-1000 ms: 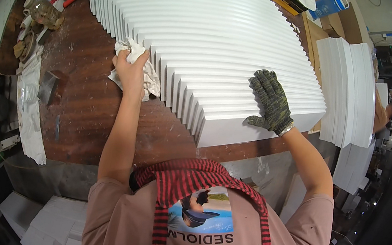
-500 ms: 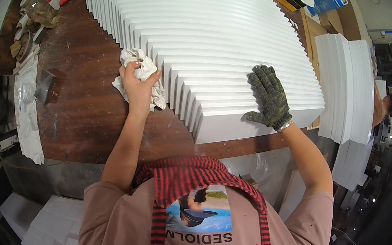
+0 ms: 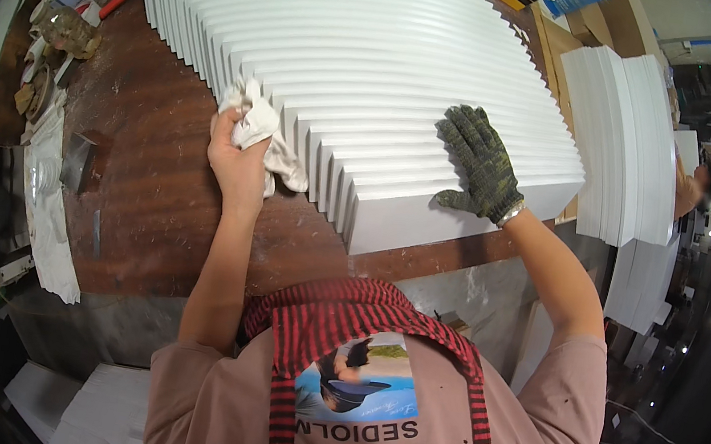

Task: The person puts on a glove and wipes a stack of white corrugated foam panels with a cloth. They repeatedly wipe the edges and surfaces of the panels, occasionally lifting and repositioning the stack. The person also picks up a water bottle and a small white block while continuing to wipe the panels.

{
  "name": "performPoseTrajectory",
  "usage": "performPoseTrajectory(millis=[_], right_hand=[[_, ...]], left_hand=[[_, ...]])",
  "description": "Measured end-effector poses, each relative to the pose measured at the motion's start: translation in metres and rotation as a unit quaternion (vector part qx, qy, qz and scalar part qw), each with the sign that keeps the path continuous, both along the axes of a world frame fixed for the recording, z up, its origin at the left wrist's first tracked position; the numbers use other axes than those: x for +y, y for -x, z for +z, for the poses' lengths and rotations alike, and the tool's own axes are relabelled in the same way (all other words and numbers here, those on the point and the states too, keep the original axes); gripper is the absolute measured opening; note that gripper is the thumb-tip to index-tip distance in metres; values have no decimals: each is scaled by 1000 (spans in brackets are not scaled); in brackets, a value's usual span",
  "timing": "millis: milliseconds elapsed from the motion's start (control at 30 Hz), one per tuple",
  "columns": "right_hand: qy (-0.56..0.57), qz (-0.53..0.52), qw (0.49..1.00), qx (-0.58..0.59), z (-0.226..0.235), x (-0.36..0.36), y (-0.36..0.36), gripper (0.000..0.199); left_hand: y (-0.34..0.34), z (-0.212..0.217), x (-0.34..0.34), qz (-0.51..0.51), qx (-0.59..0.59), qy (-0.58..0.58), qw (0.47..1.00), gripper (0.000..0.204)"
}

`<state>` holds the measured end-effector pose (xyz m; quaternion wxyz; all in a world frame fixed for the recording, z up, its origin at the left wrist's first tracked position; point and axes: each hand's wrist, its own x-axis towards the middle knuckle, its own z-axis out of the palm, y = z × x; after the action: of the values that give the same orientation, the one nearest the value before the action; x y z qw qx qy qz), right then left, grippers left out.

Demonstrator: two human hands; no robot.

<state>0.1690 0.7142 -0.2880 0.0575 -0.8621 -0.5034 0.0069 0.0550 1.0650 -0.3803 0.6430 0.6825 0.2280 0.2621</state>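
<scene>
The left hand [image 3: 236, 157] is bare and clenched around a crumpled white rag [image 3: 258, 128], pressing it against the stepped left edges of a fanned stack of white boards [image 3: 367, 62]. The stack lies on a dark wooden workbench [image 3: 152, 195], its long axis running from about 10 o'clock down to 4 o'clock, each board offset a little from the next so the edges form a staircase. From the rag, the unwiped run of edges lies toward 11 o'clock; the near corner of the stack is toward 4 o'clock. The right hand [image 3: 480, 162], in a dark knitted glove, rests flat and spread on the top faces near the stack's near end, grasping nothing, only bearing down. The left hand is the nearer to the edges. A second pile of white boards [image 3: 627, 141] stands at 2 o'clock, and jars and clutter [image 3: 68, 14] sit at 10 o'clock.
</scene>
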Motion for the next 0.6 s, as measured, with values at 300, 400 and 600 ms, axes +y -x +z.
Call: performPoseTrajectory(millis=[300, 400, 600], right_hand=[[16, -9, 1000, -6, 0, 0, 3, 109], [23, -7, 1000, -14, 0, 0, 3, 109], [23, -5, 999, -24, -2, -2, 6, 109]], left_hand=[[87, 23, -49, -171, 14, -414, 894, 46], [78, 36, -26, -217, 69, -297, 927, 50], [37, 13, -24, -72, 87, -437, 892, 48]])
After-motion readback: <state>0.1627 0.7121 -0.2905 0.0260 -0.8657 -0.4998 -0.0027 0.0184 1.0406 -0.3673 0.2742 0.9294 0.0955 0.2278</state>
